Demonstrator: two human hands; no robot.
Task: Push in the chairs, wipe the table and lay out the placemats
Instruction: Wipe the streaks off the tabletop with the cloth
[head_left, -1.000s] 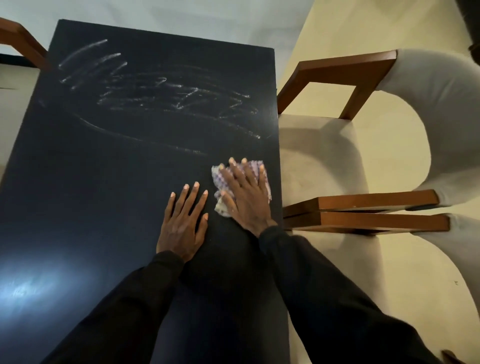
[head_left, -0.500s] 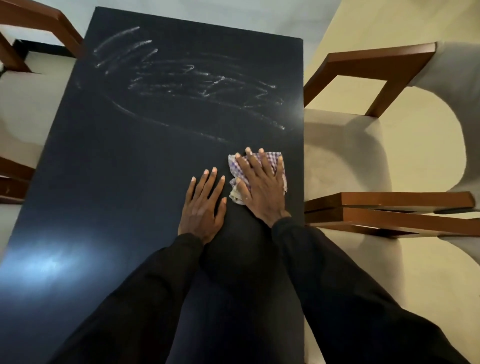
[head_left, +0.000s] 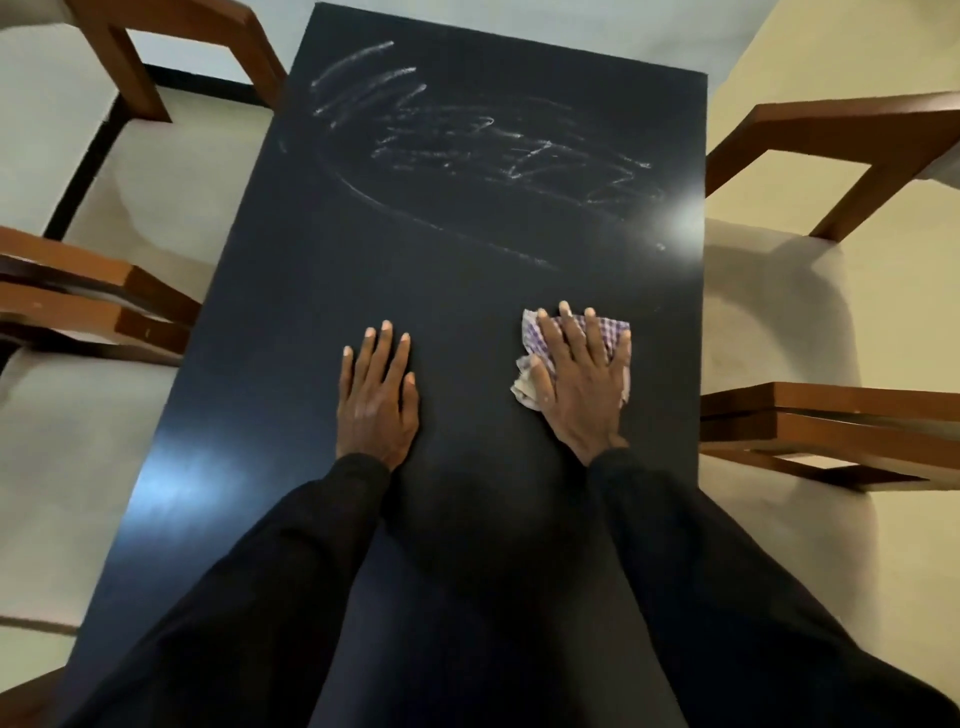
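Black and glossy, one long bench (head_left: 467, 291) runs away from you, from 6 o'clock to 12 o'clock, seen from above. Your two hands lie on it, both in black sleeves (head_left: 249, 597).

Your left hand (head_left: 376, 397) sits just left of centre, palm down on bare bench. Its fingers (head_left: 387, 353) are straight and close together and hold nothing. Your right hand (head_left: 584, 379) is at 3 o'clock from the left, well apart from it and near the bench's right edge. Its fingers (head_left: 569, 332) are straight and slightly spread, pressing flat on one crumpled cloth (head_left: 610, 328), checked purple and white. No finger curls round it. The cloth pokes out beyond the fingertips and beside the thumb.

One patch of white chalky smears (head_left: 483, 150) covers the far half of the bench toward 12 o'clock, with one thin curved streak (head_left: 441, 228) below it. Two soft light glares (head_left: 680, 218) show on the surface, one near 2 o'clock and one near 8 o'clock.

Four chairs with brown wooden arms and pale seats stand beside the bench, two on each side:
- the far left chair (head_left: 130, 208) at 10 o'clock
- the near left chair (head_left: 78, 441) at 8 o'clock
- the far right chair (head_left: 769, 312) at 2 o'clock
- the near right chair (head_left: 779, 545) at 4 o'clock

All four seats meet the bench's long edges. Whether they reach under it cannot be told. Cream floor (head_left: 831, 47) shows at 1 o'clock.
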